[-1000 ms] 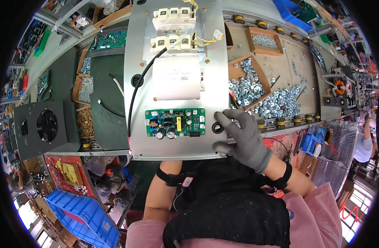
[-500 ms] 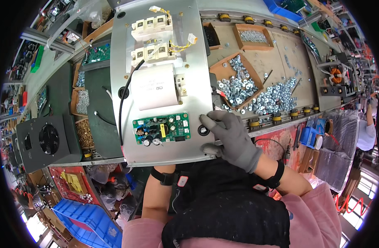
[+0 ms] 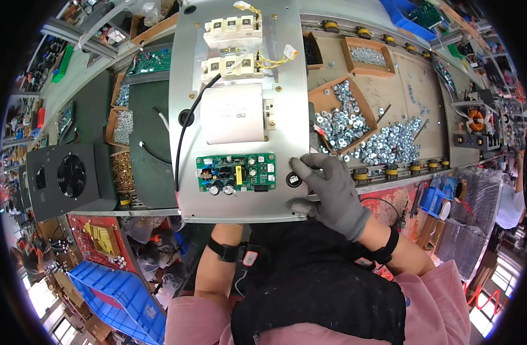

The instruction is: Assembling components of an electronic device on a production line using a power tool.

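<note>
Right hand point(image 3: 335, 198), grey-gloved, head view: thumb and forefinger spread on the right margin of one metal panel point(image 3: 240, 208), beside a black ring point(image 3: 294, 179); whether it grips, cannot tell. Left hand: hidden, forearm point(image 3: 218, 270) running under the panel's near edge. Panel: over the surface point(image 3: 439, 129), between fan housing point(image 3: 51, 198) and box of silver fasteners point(image 3: 341, 118), bearing green circuit board point(image 3: 235, 173), pale block point(image 3: 233, 112), two cream modules point(image 3: 233, 29), black cable point(image 3: 179, 144).

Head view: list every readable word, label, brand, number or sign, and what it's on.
Nothing reads reliably enough to quote.
White block: faint print, blurred.
Green circuit board: white labels, too small.
White wire tag: too small.
Black-ringed hole: pale marks, blurred.
Black fan: pale marks, blurred.
</note>
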The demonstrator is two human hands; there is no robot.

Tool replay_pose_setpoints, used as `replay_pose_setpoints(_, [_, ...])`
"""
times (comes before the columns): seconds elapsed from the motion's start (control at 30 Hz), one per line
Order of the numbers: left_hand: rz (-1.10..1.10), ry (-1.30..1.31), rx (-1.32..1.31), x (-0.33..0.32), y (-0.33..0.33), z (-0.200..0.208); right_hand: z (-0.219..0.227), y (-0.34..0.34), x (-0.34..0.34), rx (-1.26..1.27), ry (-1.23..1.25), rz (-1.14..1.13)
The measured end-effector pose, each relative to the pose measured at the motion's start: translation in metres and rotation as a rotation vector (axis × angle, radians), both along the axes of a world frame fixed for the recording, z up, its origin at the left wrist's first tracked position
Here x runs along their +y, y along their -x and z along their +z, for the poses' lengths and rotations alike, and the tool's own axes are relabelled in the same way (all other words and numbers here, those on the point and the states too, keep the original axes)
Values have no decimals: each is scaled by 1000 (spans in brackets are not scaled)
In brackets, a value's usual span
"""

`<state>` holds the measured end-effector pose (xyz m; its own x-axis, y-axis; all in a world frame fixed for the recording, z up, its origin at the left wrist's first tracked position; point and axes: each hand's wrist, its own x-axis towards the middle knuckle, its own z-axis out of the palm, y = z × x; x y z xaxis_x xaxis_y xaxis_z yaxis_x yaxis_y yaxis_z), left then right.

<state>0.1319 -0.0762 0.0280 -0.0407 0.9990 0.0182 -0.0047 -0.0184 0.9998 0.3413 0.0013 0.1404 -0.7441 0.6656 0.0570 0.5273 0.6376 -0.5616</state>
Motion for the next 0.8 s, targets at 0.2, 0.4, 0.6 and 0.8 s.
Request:
replay_pose_setpoints(0.2, [51,-37,108,-2,-11,15,-2,8,15,26,-213,115])
replay_pose_setpoints(0.4, [108,-54,200,-35,-12,29,-10,8,32,93,-357,311])
replay_pose_setpoints(0.6, [138,-75,270,-10,-28,28,-2,15,35,149,-166,307])
replay_pose_setpoints(0.8, [133,-98,331,2,-30,27,0,14,34,116,-178,333])
